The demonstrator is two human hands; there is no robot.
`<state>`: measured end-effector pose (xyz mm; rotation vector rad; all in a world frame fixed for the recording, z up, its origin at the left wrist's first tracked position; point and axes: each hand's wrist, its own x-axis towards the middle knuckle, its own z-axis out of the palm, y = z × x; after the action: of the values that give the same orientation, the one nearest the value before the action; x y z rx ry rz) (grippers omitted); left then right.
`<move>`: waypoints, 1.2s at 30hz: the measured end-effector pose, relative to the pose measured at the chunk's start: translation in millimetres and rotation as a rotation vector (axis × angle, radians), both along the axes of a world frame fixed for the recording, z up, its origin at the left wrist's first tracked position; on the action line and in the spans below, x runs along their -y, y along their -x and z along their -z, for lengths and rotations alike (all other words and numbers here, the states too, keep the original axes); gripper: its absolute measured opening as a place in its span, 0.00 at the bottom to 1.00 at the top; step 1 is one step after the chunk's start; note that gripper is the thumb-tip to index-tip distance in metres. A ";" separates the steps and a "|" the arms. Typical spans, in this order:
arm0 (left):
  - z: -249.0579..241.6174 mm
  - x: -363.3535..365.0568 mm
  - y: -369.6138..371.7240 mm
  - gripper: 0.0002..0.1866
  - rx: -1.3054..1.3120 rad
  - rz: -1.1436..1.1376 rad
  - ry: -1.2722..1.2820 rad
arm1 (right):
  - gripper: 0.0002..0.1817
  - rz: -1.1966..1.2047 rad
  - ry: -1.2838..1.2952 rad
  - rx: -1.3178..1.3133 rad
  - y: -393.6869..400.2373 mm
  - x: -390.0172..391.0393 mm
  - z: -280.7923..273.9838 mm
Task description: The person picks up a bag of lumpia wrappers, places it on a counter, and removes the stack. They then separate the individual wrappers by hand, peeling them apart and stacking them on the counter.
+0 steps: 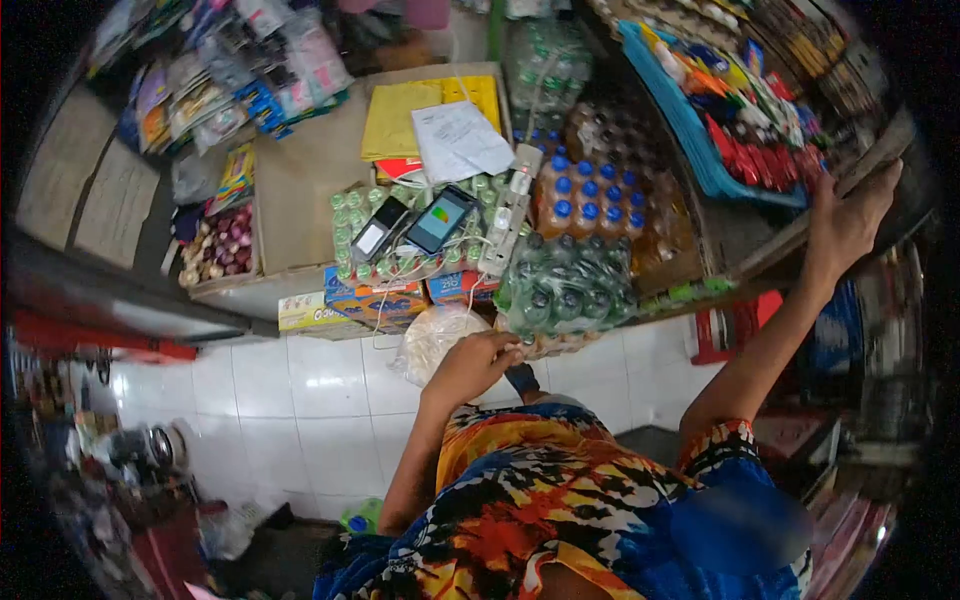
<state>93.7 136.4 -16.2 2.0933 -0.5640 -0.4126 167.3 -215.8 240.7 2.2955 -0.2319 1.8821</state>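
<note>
My left hand (478,366) hangs low in front of the stock, fingers loosely bent and nothing visible in them. Its fingertips are right by the lower edge of a plastic-wrapped pack of dark-capped bottles (566,290). A pale, round plastic-wrapped bundle (440,335) lies just behind that hand. On the right, my right hand (850,218) is stretched out over a wooden ledge (770,252), thumb spread from the fingers. Beside its thumb is a blue tray (690,130) holding colourful packets (755,150).
Two phones, one grey (380,228) and one with a lit screen (441,220), rest on canned drinks (345,225) by a white power strip (510,215). Papers (460,140) lie behind. Onions (225,245) fill a left compartment. Blue-capped bottles (590,190) stand to the right.
</note>
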 end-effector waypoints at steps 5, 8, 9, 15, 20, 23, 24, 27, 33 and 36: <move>-0.5 4.5 -27.6 0.16 0.097 0.135 -0.045 | 0.31 -0.407 -0.281 0.098 68.6 -2.4 1.7; -6.3 12.1 -36.9 0.16 0.088 0.279 -0.066 | 0.24 -0.817 -0.749 0.437 130.0 10.8 -18.3; -6.6 15.1 -38.0 0.16 0.085 0.318 -0.044 | 0.25 -0.893 -0.806 0.495 154.2 24.0 -24.1; 5.9 38.7 -25.2 0.15 0.024 0.510 0.034 | 0.26 -0.759 -0.847 0.667 294.0 61.0 1.3; 14.3 51.1 -5.4 0.16 0.074 0.715 -0.023 | 0.25 -0.863 -0.924 0.813 290.0 -5.5 71.8; 8.2 50.4 0.7 0.17 -0.009 0.798 -0.096 | 0.25 -0.911 -1.000 0.896 314.9 26.0 108.7; 13.0 48.6 2.4 0.17 -0.029 0.808 -0.093 | 0.25 -0.931 -1.031 0.915 325.6 30.3 122.9; 38.2 41.6 6.4 0.16 0.072 0.759 -0.130 | 0.25 -1.017 -1.169 0.940 335.0 35.9 166.9; 106.5 4.1 23.8 0.16 -0.023 0.593 -0.291 | 0.24 -1.270 -1.519 0.964 401.3 89.5 262.7; 176.5 -26.0 38.3 0.16 -0.168 0.517 -0.364 | 0.24 -1.376 -1.616 0.975 428.7 111.2 287.2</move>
<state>55.4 162.4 -192.6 2.2054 -0.9898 -1.0424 -261.4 -327.0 -46.5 1.3971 -0.4217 4.8793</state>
